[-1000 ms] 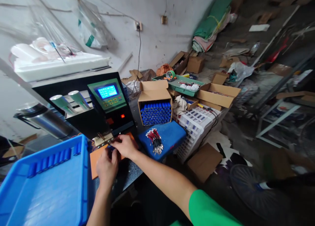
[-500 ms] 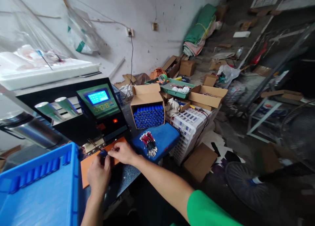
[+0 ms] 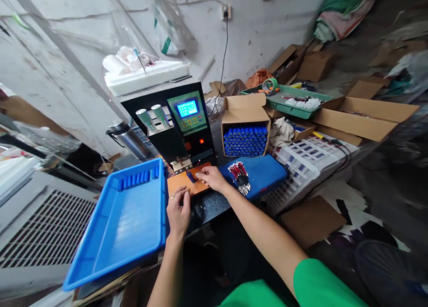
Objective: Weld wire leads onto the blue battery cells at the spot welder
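- Our blue cell (image 3: 191, 177) sits on the orange board (image 3: 176, 185); we should keep it steady.
- Our left hand (image 3: 178, 211): fingers parted, empty.
- Our right hand (image 3: 212, 178) curls just right of it; we cannot tell its grip.

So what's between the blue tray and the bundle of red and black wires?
The head view shows an orange board, a blue cylinder on it, and the left hand and right hand.

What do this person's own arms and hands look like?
Both hands are bare, without gloves, and the forearms are uncovered. The left hand seems to wear a small ring. Above the right hand, a plain bright green short sleeve covers the upper arm; the left sleeve is out of view.
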Demonstrator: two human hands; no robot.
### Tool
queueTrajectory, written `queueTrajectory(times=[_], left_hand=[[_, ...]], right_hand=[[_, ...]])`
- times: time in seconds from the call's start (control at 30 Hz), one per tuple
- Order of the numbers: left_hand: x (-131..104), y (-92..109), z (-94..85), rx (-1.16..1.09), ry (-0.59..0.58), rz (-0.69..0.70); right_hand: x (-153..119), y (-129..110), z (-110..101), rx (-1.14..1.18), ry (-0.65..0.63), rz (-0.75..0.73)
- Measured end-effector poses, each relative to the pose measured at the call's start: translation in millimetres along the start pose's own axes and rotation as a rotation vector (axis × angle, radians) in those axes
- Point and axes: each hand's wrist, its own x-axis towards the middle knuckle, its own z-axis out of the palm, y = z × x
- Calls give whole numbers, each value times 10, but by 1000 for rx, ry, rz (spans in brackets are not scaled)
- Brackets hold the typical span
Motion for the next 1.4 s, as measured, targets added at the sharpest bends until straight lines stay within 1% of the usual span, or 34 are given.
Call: queueTrajectory(times=[0.1,0.27,0.37,0.47,0.53,0.6,0.73,0.8,0.87,0.9,0.97,1.03,1.07,1.13,1.27,1.4], left_hand=[[-71,27,-9,13,-12,47],[-62,19,49,27,8,42],[-38,8,66,4,-5,-38],[11,44,85,-104,-47,-141],[58,86,109,-163,-68,-173],[105,123,139,-162,-79,-175],[143,134,175,-93,-88,-120],[134,112,166,-58,-51,-44],[124,82,146,-9,-7,45],[125,66,137,18,-7,84],[145,33,131,73,-73,143],[189,-3,144,120,-184,167],[215,-22,158,134,-230,167],[263,-56,190,138,-271,151],[275,-67,235,23,-227,63],[232,8,212,-115,-195,-51]], right_hand=[[-1,9,30,23,21,10],[4,13,37,23,49,15],[-20,9,5,-16,-27,-11],[-46,29,-21,-69,-140,-74],[-51,58,-26,-90,-181,-99],[-45,91,-25,-108,-194,-108],[-36,112,-23,-112,-164,-142],[-46,88,-27,-81,-143,-146],[-59,49,-34,-26,-114,-112],[-65,28,-39,9,-99,-84],[-71,-8,-51,86,-73,-30],[-70,-32,-65,155,-41,5],[-67,-38,-72,184,-23,16],[-59,-43,-85,226,1,27],[-36,-27,-97,264,13,41],[-14,-1,-87,260,46,39]])
